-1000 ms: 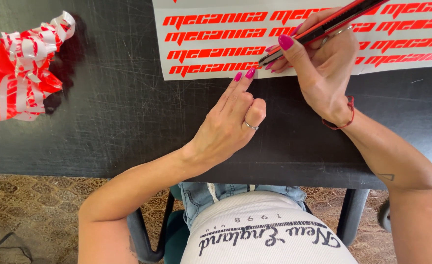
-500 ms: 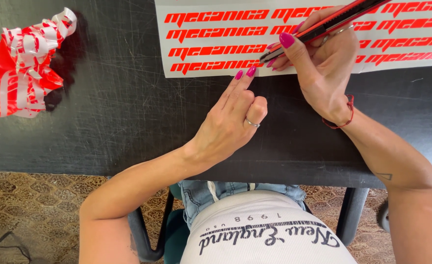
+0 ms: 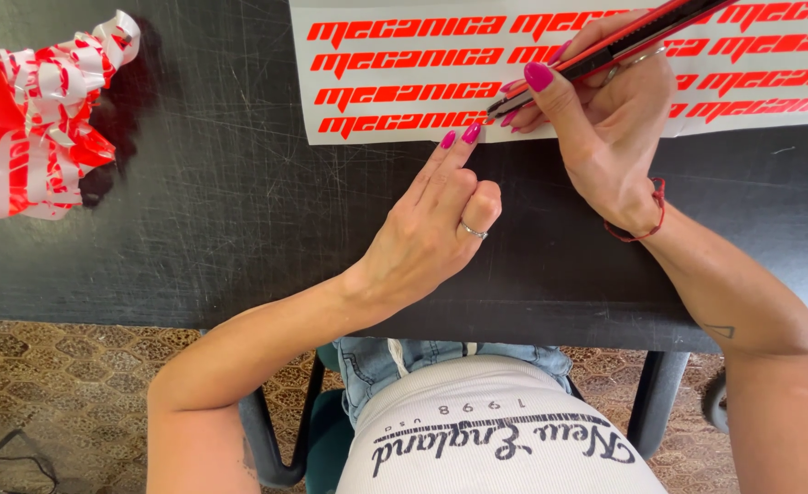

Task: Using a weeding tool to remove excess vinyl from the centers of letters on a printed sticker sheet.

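Right hand (image 3: 605,137) pinches a red utility knife (image 3: 605,50), tip on the white decal sheet (image 3: 404,69); left hand (image 3: 431,229) presses two extended fingertips on the sheet's edge.

The surface (image 3: 239,229) is matt black, scratched and scuffed. The sticker sheet (image 3: 404,23) looks smooth white with glossy red film. The crumpled scrap (image 3: 33,119) is shiny plastic.
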